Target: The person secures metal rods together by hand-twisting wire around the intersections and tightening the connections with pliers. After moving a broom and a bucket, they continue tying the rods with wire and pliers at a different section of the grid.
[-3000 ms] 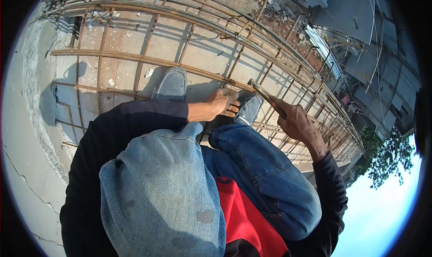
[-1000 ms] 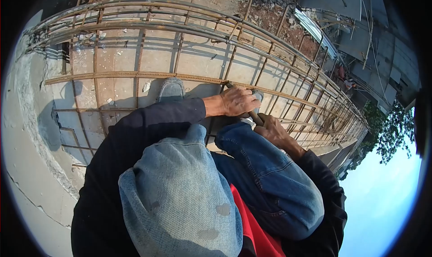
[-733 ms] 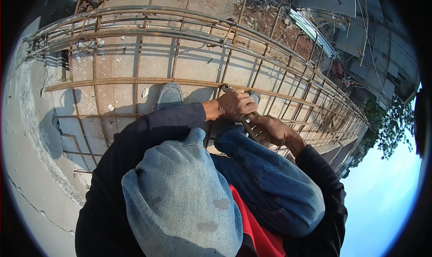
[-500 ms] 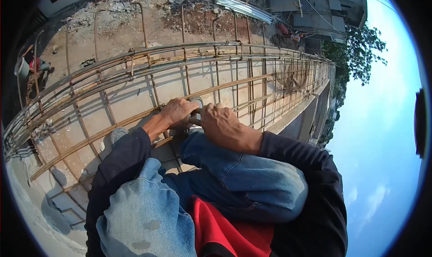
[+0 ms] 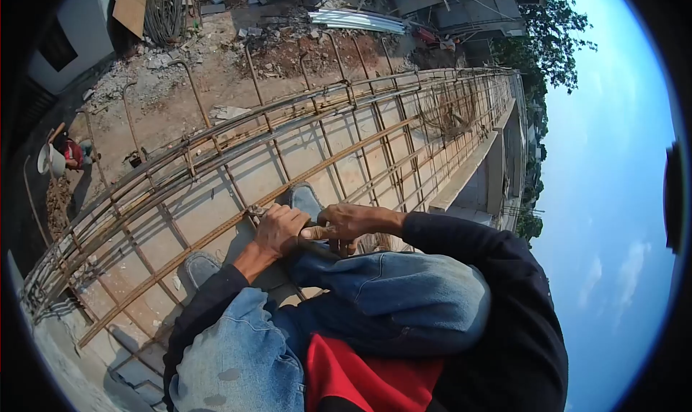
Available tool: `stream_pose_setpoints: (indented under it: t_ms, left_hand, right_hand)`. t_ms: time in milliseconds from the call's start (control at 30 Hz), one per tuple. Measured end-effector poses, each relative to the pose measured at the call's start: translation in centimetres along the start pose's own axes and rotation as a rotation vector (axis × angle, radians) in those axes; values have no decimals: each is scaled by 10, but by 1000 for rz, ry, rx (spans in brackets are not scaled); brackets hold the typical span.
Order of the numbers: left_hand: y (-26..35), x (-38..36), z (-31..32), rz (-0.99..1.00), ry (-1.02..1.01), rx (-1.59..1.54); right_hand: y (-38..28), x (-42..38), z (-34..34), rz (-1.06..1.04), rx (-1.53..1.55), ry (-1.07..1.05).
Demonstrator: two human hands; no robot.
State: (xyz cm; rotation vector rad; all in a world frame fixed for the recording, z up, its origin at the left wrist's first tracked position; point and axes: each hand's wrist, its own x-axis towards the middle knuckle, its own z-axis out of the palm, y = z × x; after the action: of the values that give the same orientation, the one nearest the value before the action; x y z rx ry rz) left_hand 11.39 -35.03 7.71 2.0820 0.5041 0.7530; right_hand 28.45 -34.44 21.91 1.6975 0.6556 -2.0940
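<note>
My left hand (image 5: pixel 280 229) is closed around a two-handled metal tool that looks like pincers. The tool's metal head (image 5: pixel 256 211) shows beyond the fingers, against a rusty lengthwise rebar (image 5: pixel 209 233); its exact hold there is too small to make out. Close on the right, my right hand (image 5: pixel 344 224) is closed at the tool's dark handle (image 5: pixel 317 249), thumb pointing left. The fingers hide most of the tool. Both hands are just above my bent knee in blue jeans (image 5: pixel 425 289), over the rebar cage (image 5: pixel 346 142).
Grey shoes (image 5: pixel 306 199) stand within the cage. Bent bar ends (image 5: pixel 184 73) stick up along its far side. A tangle of wire (image 5: pixel 447 116) lies farther along. A person in red (image 5: pixel 73 154) is below, beside a bucket (image 5: pixel 50 160). A concrete ledge (image 5: pixel 472 163) runs along the right.
Both hands and the tool have shifted down, and the right hand has turned so its thumb points left. The view has tilted, showing more ground at left and the shoe beyond the hands.
</note>
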Motion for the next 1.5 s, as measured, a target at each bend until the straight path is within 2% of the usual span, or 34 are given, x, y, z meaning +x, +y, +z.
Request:
stream_pose_setpoints:
  t_ms: [33,67,100,133,167,200,233,267,300,333,400,467,500,567,600,667,733,800,833,900,933,1000,1067,1133,1167,1200,1233,1267,1333,1433,1467,1500]
  left_hand:
    - [0,9,-9,2,-3,-1]
    - [-7,26,-19,-51,-320,-82]
    - [-14,46,-30,-105,-639,-162]
    - [-19,56,-38,-166,-968,-237]
    - [-30,63,-35,-204,-1100,-322]
    - [-28,58,-39,-208,-1103,-322]
    - [-26,53,-47,-250,-959,-437]
    - [-27,52,-55,-285,-804,-541]
    - [-25,46,-58,-278,-724,-478]
    - [-27,38,-50,-288,-718,-471]
    - [-32,10,-28,-186,-501,-500]
    - [-11,6,-48,-297,-557,-395]
    - [5,6,-67,-309,-438,-300]
    - [7,-9,-62,-155,113,-126]
    - [16,-9,-78,-124,311,-28]
    - [22,-24,-78,-248,744,117]
    - [25,-30,-80,-379,910,-101]
    - [34,-29,-82,-618,717,-738]
    - [34,-26,-80,-617,717,-726]
    - [38,-17,-74,-592,651,-1126]
    - [40,-13,-76,-587,654,-1115]
    - [49,-11,-80,-671,651,-1544]
    - [47,-14,-82,-697,650,-1550]
    - [50,-20,-92,-857,494,-1515]
    - [51,-20,-97,-923,480,-1357]
    - [50,-23,-100,-926,471,-1353]
    - [49,-27,-105,-871,436,-1362]
    - [50,-27,-107,-817,398,-1372]
    - [62,-18,-112,-862,428,-1283]
    - [53,-19,-116,-857,436,-1147]
    - [50,-23,-121,-869,603,-1218]
    - [48,-28,-126,-879,775,-1285]
  right_hand:
    - [-17,-5,8,-48,-482,126]
    - [-34,-13,15,-98,-968,254]
    - [-49,-30,25,-214,-1110,228]
    - [-42,-21,19,-227,-1100,231]
    - [-34,-1,-5,-168,-847,51]
    - [-18,17,-18,-103,-582,-131]
    - [5,22,-25,-96,-106,-235]
    - [17,21,-31,-102,-116,-231]
    - [28,20,-33,-87,37,-194]
    - [26,20,-29,-66,37,-171]
    - [22,18,-19,-24,38,-126]
    - [4,8,-9,-95,-95,-113]
    - [-4,5,-9,-155,-161,-117]
    - [-13,1,-16,-238,-233,-82]
    - [-24,-4,-15,-268,-217,-51]
    - [-48,-18,-12,-353,-200,44]
    - [-66,-31,-9,-433,-311,163]
    - [-77,-36,-9,-494,-512,251]
    - [-83,-38,-7,-533,-601,285]
    - [-88,-40,-5,-443,-500,234]
    - [-89,-40,-6,-418,-470,219]
    - [-85,-40,-7,-460,-429,202]
    - [-84,-42,-6,-479,-470,206]
    - [-79,-41,-7,-481,-508,216]
    - [-74,-38,-10,-552,-563,254]
    - [-72,-38,-12,-621,-620,294]
    - [-76,-43,-9,-509,-738,392]
    - [-72,-40,-11,-513,-727,397]
    - [-60,-27,-17,-822,-1065,621]
    - [-55,-16,-21,-668,-1093,599]
    - [-55,-16,-20,-575,-1117,558]
    - [-51,-14,-23,-573,-1053,504]
